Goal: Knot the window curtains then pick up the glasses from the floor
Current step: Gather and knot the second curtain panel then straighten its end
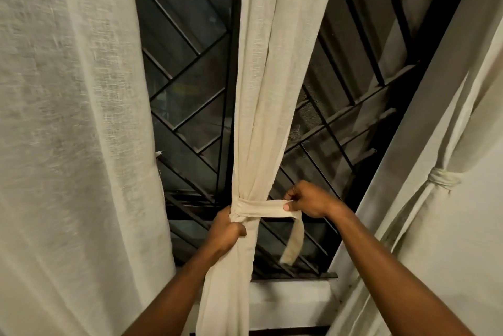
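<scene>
A cream middle curtain (261, 77) hangs gathered in front of the window. A cloth tie band (268, 208) is wrapped round it at waist height. My left hand (227, 229) grips the gathered curtain just below the wrap. My right hand (310, 199) pinches the band's free end and holds it out taut to the right; its loose tail (294, 243) hangs down. The right curtain (435, 199) is bound with a tie (442, 179). No glasses are in view.
A wide cream left curtain (76, 131) hangs loose at the left. Behind the curtains is a black diagonal window grille (196, 96) with dark glass. A white sill (288, 297) runs below it, and a pale wall fills the lower right.
</scene>
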Demonstrator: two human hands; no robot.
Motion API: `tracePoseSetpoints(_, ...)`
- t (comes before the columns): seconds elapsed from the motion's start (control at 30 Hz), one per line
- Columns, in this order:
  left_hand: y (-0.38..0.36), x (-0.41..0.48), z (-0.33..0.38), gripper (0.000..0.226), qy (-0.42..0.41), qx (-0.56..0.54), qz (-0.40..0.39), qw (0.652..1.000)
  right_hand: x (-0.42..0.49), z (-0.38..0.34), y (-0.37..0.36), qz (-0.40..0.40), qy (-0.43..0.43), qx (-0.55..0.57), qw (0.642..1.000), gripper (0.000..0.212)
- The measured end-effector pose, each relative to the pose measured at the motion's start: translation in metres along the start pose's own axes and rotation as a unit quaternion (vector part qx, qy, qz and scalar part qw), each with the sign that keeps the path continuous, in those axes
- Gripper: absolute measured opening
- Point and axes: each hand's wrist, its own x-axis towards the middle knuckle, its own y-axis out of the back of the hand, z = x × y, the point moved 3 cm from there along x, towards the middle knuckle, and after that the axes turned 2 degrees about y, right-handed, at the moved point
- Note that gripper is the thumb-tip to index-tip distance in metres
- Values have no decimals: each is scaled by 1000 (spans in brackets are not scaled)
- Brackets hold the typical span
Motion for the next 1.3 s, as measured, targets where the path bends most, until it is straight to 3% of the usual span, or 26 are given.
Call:
tracePoseSetpoints(0.13,-14,-7,3,56,25,-9,-52,998,12,2,-10,89,-20,-79,993,15)
tracePoseSetpoints(0.23,-22,-8,3,55,48,8,-75,996,18,-9,-25,169,15,-99,981,21)
tracePoseSetpoints(0.37,-27,-9,5,30,62,17,-66,996,13,-30,-48,197,115,84,970,22)
tracePoseSetpoints(0.5,-25,-11,7,23,57,1,-55,997,7,-35,-60,152,106,276,943,31)
tracePoseSetpoints(0.6,-24,-8,6,57,21,-30,-46,998,-4,-35,-67,94,91,447,885,46)
tracePoseSetpoints(0.67,-25,-7,7,59,-4,-32,-32,999,-10,-39,-70,23,105,562,820,58)
tracePoseSetpoints(0.7,-27,-7,8,54,-6,-24,-32,999,-13,-43,-69,0,112,568,815,63)
tracePoseSetpoints(0.77,-31,-10,7,41,0,-11,-45,999,-17,-49,-69,1,118,510,852,56)
tracePoseSetpoints(0.83,-37,-11,7,38,-15,13,-59,998,-18,-52,-71,69,92,443,889,45)
tracePoseSetpoints(0.93,-44,-10,5,48,-46,68,-76,994,-12,-46,-72,172,64,426,886,46)
tracePoseSetpoints(1.03,-38,-10,-5,69,-72,107,-96,987,-11,-40,-66,198,37,413,888,40)
tracePoseSetpoints(1.1,-23,-16,-8,63,-143,165,8,976,-12,-37,-62,201,39,402,893,39)
tracePoseSetpoints(1.2,1,-26,-4,61,-236,231,246,912,-13,-35,-60,205,38,389,897,40)
tracePoseSetpoints(1.23,6,-22,-2,66,-227,245,265,905,-12,-35,-60,203,38,388,898,39)
tracePoseSetpoints(1.3,11,-9,-2,76,-187,280,200,920,-12,-39,-62,182,50,397,898,38)
